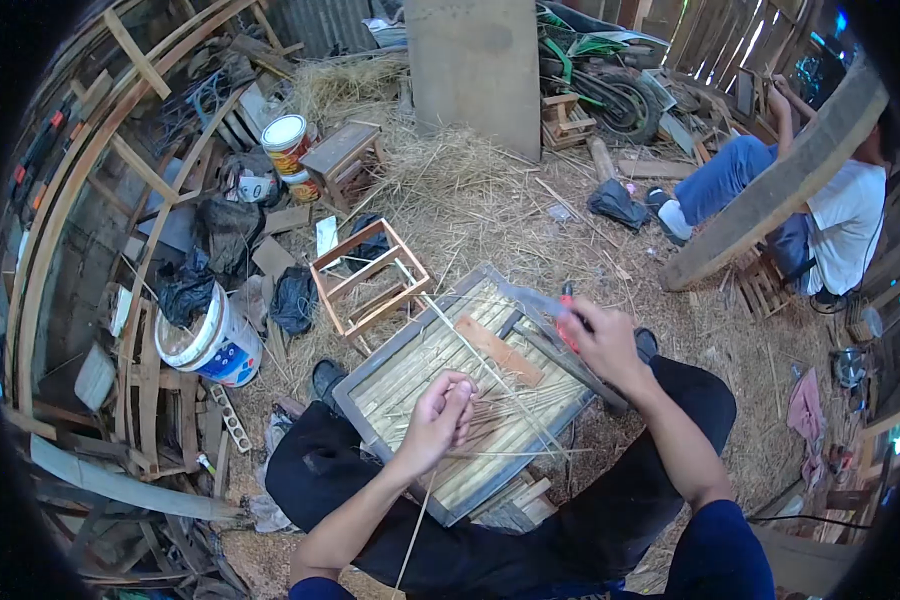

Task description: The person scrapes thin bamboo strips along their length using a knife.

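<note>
A framed panel of pale strips (380, 385) lies tilted across the person's knees, with loose thin strips and a flat brown wooden piece (497, 350) on it. Over its near left part, my left hand (438, 420) is closed, thumb against the fingers, on a thin strip (415, 535) that hangs down toward the lap. My right hand (602, 345) is closed around a tool at the panel's right side; a blade-like grey part (530, 300) reaches left from it. A red handle (568, 318) shows beside the fingers. The tool's exact form is partly hidden.
Beyond the panel stands a small wooden frame (370, 275). A white bucket (210, 340), a stool (340, 155) and paint cans (286, 145) are at left. Another person (845, 215) sits at right, behind a slanted wooden post (770, 190). Straw and shavings cover the floor.
</note>
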